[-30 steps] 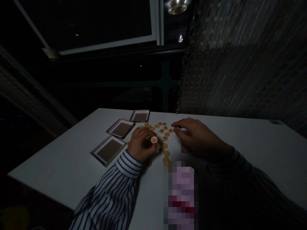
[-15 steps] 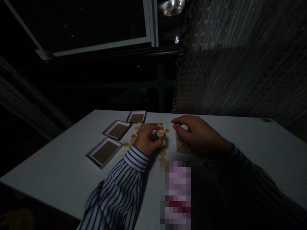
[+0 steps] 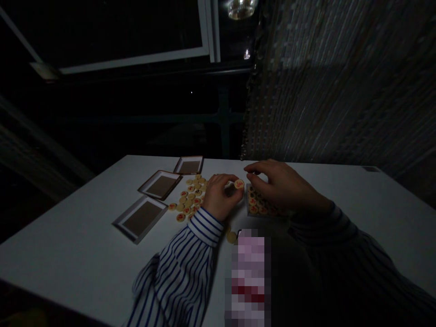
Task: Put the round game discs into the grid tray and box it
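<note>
Pinching disc [image 3: 239, 184] edgewise with grip of left hand [image 3: 220, 197], presumably to bare its red-marked side. Holding right hand [image 3: 284, 185] over tray [image 3: 258, 215], with grip slightly parted, apparently empty.

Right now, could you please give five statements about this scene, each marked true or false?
1. The left hand grips a round piece with a red mark. True.
2. The right hand pinches a piece too. False; its thumb and forefinger are apart.
3. Three shallow trays lie on the table, left of the left hand. True.
4. The box partly hidden by the right hand holds pieces. True.
5. The loose pieces all lie inside the trays. False; many lie on the table.
</note>
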Demonstrator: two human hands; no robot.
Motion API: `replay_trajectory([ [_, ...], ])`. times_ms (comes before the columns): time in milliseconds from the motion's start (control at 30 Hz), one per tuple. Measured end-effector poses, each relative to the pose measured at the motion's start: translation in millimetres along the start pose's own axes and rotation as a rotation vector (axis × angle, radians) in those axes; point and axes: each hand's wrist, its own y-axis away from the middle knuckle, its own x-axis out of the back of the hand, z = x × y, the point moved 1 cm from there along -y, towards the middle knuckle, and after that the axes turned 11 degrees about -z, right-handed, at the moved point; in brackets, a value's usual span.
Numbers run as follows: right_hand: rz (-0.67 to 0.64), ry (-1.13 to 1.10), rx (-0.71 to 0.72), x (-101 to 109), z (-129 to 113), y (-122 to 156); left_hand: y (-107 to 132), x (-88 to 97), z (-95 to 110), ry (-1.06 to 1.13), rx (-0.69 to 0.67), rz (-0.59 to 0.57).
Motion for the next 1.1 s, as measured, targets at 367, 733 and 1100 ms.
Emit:
replay_trajectory([
  [367, -0.037, -0.011, -0.061, -2, 5, -2, 20, -16.4, -7, -0.037, 0.043, -0.009],
  [733, -0.126, -0.089, -0.066, -11, 18, -3, 24, -21.5, -6, -0.128, 0.038, 0.035],
  [1100, -0.318, -0.376, -0.077, -29, 20, 1, 27, -25.3, -4, -0.1, 0.054, 0.083],
])
